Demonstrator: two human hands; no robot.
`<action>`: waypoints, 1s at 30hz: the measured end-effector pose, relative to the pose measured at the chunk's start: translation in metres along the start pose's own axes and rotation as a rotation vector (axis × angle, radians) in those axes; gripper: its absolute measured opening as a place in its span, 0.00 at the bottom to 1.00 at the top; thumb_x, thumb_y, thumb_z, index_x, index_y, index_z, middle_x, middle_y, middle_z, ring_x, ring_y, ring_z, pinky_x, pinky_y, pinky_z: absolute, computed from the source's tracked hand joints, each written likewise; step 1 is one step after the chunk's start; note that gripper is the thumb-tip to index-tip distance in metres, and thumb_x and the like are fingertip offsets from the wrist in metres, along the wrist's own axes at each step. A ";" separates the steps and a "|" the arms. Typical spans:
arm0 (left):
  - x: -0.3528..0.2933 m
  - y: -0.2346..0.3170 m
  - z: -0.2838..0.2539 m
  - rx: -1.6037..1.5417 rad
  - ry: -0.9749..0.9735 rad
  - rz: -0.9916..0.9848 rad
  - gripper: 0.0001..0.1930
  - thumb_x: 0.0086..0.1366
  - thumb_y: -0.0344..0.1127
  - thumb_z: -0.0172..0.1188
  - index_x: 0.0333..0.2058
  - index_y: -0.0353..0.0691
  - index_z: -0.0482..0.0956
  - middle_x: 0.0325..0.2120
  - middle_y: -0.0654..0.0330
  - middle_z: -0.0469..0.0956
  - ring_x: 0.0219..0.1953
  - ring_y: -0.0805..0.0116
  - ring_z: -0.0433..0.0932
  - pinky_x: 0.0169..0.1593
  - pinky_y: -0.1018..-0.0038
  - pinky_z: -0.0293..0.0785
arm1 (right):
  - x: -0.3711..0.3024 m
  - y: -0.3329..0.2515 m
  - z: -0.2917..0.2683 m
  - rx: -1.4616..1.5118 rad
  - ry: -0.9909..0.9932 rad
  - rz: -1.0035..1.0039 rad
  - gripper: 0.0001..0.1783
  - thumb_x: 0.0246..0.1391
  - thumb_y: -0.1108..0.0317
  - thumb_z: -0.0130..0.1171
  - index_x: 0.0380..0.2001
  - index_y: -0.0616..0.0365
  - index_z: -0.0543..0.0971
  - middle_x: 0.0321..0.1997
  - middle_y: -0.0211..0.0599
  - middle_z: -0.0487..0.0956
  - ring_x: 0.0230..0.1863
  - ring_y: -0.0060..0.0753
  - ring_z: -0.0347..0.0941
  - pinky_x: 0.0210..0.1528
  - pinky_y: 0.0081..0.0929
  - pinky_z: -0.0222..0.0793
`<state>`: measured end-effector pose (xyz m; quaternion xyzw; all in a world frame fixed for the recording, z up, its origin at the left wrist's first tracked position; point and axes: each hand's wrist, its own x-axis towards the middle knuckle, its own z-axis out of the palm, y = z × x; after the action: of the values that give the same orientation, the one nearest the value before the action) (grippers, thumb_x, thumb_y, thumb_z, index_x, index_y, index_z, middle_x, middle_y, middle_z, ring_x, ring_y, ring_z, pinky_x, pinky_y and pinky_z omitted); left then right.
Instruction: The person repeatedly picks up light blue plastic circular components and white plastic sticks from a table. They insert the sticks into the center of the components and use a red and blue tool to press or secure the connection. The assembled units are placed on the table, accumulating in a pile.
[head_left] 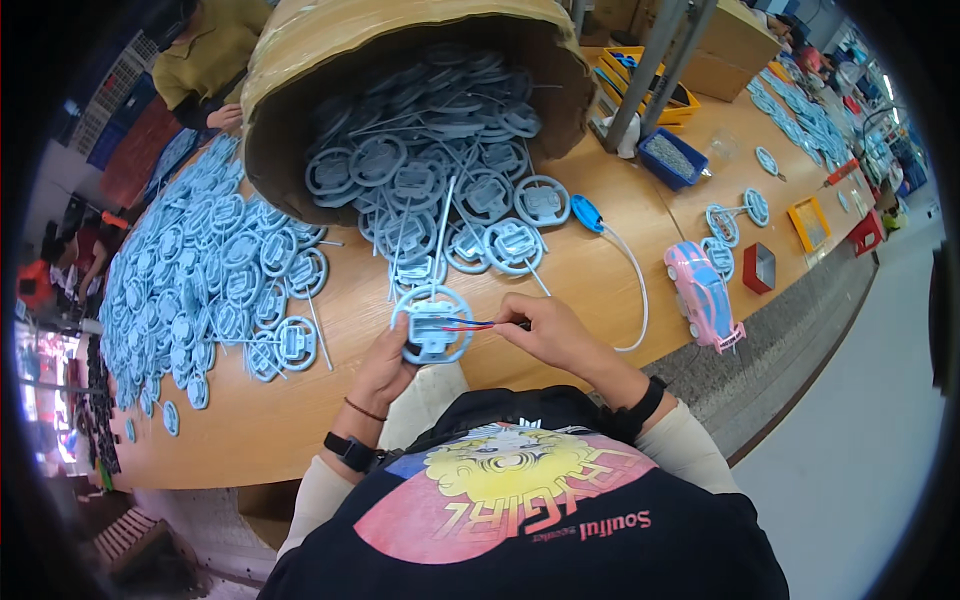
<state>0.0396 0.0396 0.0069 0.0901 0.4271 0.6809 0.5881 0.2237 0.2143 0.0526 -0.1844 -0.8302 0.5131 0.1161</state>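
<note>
My left hand (pixel 382 365) grips a light-blue toy steering wheel (pixel 432 347) by its left rim, just above the front edge of the table. The wheel's hollow back faces up, and a pale rod or cable runs from its top toward the pile. A red and a dark-blue wire (pixel 468 325) stretch to the right out of the housing. Their free ends are pinched between the thumb and fingers of my right hand (pixel 545 328). Whatever sits at the very tips is hidden by those fingers.
A tipped carton (pixel 270 110) spills similar wheels toward me; a large heap (pixel 190 280) lies left. To the right are a blue oval controller (pixel 588 213) with a white cable, a pink toy car (pixel 703 295), a blue bin (pixel 673 158) and a red box (pixel 760 268). Another person (pixel 205 70) stands far left.
</note>
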 end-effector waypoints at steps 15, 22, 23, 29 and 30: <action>0.010 0.003 0.034 -0.123 -0.045 0.021 0.24 0.65 0.50 0.42 0.51 0.37 0.63 0.46 0.56 0.71 0.49 0.65 0.71 0.54 0.65 0.66 | 0.010 0.007 0.003 0.192 -0.038 -0.023 0.08 0.47 0.67 0.57 0.26 0.60 0.73 0.23 0.38 0.77 0.27 0.32 0.74 0.31 0.26 0.67; 0.009 0.003 0.031 -0.221 -0.083 0.034 0.25 0.64 0.52 0.43 0.51 0.38 0.64 0.47 0.55 0.71 0.50 0.61 0.70 0.54 0.62 0.66 | 0.009 -0.005 0.002 0.161 -0.027 -0.064 0.08 0.46 0.67 0.57 0.26 0.60 0.73 0.22 0.40 0.76 0.25 0.35 0.73 0.30 0.28 0.66; 0.008 0.002 0.031 -0.189 -0.057 0.032 0.25 0.65 0.52 0.41 0.51 0.38 0.64 0.46 0.55 0.71 0.48 0.61 0.71 0.53 0.63 0.68 | 0.010 0.000 0.005 0.166 -0.028 -0.066 0.08 0.46 0.67 0.57 0.26 0.60 0.73 0.23 0.40 0.75 0.26 0.36 0.73 0.30 0.28 0.66; -0.003 -0.002 -0.016 0.186 0.153 0.051 0.21 0.66 0.51 0.41 0.42 0.39 0.71 0.33 0.62 0.75 0.32 0.73 0.74 0.36 0.74 0.71 | 0.012 0.025 0.008 -0.033 -0.095 -0.010 0.11 0.46 0.63 0.59 0.30 0.58 0.74 0.27 0.40 0.77 0.29 0.34 0.74 0.33 0.27 0.68; -0.010 0.006 -0.040 0.272 0.181 0.082 0.20 0.66 0.50 0.42 0.39 0.39 0.73 0.30 0.64 0.75 0.29 0.76 0.73 0.32 0.77 0.70 | 0.009 0.030 0.002 -0.119 -0.070 0.031 0.12 0.46 0.61 0.58 0.31 0.58 0.75 0.28 0.41 0.78 0.30 0.37 0.75 0.34 0.29 0.68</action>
<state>0.0132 0.0124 -0.0102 0.1244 0.5624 0.6455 0.5016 0.2208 0.2287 0.0245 -0.1856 -0.8598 0.4708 0.0678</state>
